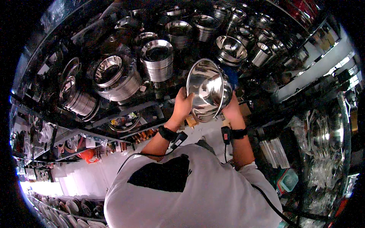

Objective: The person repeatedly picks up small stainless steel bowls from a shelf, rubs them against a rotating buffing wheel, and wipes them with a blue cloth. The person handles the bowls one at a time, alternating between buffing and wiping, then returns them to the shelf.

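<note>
Both of my hands hold a wide, shiny steel bowl (pixel 205 89) tilted on its side in front of me. My left hand (pixel 183 104) grips its left rim, thumb over the edge. My right hand (pixel 232 106) holds the right side, its fingers mostly hidden behind the bowl and a rounded steel part there; I cannot tell if that is a second bowl. Just beyond are stacked steel bowls (pixel 232 51) and a tall stack of steel ware (pixel 157 68). A dark blue object (pixel 232 78) shows partly behind the bowl in my hands.
A dark shelf (pixel 108 123) crowded with steel stacks runs across the front, with a red object (pixel 86 155) lower left. Flat sheets (pixel 273 152), a green plastic container (pixel 289 178) and wrapped metal ware (pixel 323 136) stand at the right. The pale floor (pixel 76 176) shows lower left.
</note>
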The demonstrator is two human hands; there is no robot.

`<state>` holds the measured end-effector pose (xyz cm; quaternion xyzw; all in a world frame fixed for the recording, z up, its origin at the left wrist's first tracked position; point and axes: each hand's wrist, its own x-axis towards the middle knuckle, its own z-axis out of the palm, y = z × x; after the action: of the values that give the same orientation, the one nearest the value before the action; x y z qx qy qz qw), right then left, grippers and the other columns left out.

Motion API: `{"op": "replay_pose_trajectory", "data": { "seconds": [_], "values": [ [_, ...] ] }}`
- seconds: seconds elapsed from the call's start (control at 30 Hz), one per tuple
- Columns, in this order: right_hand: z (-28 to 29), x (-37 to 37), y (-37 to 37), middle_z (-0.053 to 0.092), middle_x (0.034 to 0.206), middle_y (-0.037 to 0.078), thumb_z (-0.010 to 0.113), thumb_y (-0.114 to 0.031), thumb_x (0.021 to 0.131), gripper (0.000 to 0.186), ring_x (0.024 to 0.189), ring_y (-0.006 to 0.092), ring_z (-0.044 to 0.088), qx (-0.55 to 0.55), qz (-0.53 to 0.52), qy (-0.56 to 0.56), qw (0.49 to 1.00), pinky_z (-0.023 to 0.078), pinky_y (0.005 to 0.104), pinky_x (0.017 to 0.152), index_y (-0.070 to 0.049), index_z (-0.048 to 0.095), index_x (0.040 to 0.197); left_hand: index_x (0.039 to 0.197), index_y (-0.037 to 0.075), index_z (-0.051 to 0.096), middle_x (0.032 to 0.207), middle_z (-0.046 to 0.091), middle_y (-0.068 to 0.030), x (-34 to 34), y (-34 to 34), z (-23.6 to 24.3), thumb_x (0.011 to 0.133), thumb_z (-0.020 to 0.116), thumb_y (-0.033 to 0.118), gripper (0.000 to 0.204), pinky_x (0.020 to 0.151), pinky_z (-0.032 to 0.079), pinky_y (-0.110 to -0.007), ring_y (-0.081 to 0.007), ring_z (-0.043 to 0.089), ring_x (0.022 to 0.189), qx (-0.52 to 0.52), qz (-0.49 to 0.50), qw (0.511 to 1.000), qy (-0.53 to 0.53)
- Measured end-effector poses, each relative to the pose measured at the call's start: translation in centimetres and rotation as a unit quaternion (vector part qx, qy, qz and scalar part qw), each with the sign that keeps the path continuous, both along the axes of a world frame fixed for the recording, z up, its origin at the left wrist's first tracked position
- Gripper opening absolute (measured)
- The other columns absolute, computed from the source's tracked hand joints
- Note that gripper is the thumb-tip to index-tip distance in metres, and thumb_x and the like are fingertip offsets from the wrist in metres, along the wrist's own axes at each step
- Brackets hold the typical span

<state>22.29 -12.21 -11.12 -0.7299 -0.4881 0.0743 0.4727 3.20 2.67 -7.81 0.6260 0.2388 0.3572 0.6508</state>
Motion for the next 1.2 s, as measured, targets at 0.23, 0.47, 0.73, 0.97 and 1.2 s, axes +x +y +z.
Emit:
{"op": "replay_pose_trajectory", "data": {
  "seconds": [0.23,0.47,0.73,0.97,1.2],
  "values": [
    [6.0,-3.5,-3.9,0.055,0.112,0.011,0.047,-0.009,0.084,0.040,0.098,0.0213,0.055,0.128,-0.056,0.379,0.915,0.045,0.0338,0.086,-0.003,0.043,0.124,0.124,-0.005,0.034,0.110,0.056,-0.0146,-0.9,2.7,-0.3,0.085,0.052,0.004,0.044,0.080,0.045,-0.029,-0.0190,0.055,0.094,-0.093,0.050,0.992,-0.070],
    [12.1,-3.8,-4.5,0.058,0.108,0.010,0.062,-0.008,0.077,0.039,0.098,0.0215,0.056,0.193,-0.121,0.097,0.969,0.044,0.0356,0.087,-0.003,0.053,0.114,0.138,0.003,0.016,0.116,0.052,-0.0094,-0.8,1.5,-0.2,0.079,0.052,-0.004,0.070,0.091,0.040,-0.030,-0.0182,0.050,0.103,-0.050,-0.069,0.994,-0.066],
    [6.9,-4.9,4.2,0.056,0.111,0.021,0.066,-0.006,0.069,0.047,0.104,0.0383,0.052,-0.017,-0.085,-0.145,0.986,0.042,0.0408,0.091,-0.001,0.053,0.114,0.137,0.002,0.026,0.128,0.040,-0.0305,-0.4,-2.7,4.0,0.070,0.054,0.009,0.074,0.092,0.041,-0.041,-0.0442,0.043,0.114,0.265,-0.014,0.961,0.082],
    [7.8,-6.7,4.4,0.056,0.113,0.018,0.064,-0.005,0.065,0.045,0.105,0.0359,0.051,-0.112,0.142,-0.187,0.965,0.042,0.0394,0.092,-0.001,0.057,0.109,0.136,0.005,0.032,0.128,0.044,-0.0224,-2.2,-0.2,3.3,0.070,0.045,-0.005,0.069,0.097,0.036,-0.035,-0.0371,0.044,0.118,0.196,0.014,0.981,-0.002],
    [11.1,-3.9,1.6,0.059,0.111,0.016,0.064,-0.009,0.065,0.044,0.106,0.0314,0.055,-0.141,0.321,-0.095,0.932,0.042,0.0361,0.093,-0.001,0.060,0.108,0.133,0.004,0.037,0.131,0.044,-0.0212,-4.9,0.0,5.0,0.068,0.043,-0.008,0.066,0.102,0.031,-0.035,-0.0334,0.040,0.123,0.236,0.008,0.972,0.005]
  ]
}}
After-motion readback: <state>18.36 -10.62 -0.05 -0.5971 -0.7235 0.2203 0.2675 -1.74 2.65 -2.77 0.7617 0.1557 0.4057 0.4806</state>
